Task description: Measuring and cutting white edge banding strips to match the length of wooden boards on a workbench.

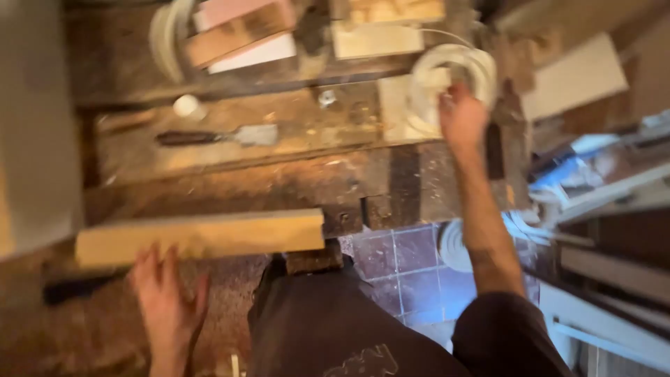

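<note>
— How is the wooden plank (202,237) placed?
— Just beyond the left hand (167,307), fingers spread, nothing held. Stiff and fairly heavy, it seems; best gripped mid-length.
— And the right hand (460,119)?
— Reached onto the white coil (453,80) on the worktop (293,174); grip cannot be told.

plank (202,237): pale smooth wood | workbench (293,174): rough dark wood | floor tiles (401,262): glossy

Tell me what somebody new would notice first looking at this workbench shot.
Probably the pale wooden plank lying across the front edge of the dark, worn workbench, with the left hand spread open just below it. Next, the right hand stretched to the bench's far right, at a coil of white cord. A dark-handled chisel lies flat mid-bench; the picture is motion-blurred.
</note>
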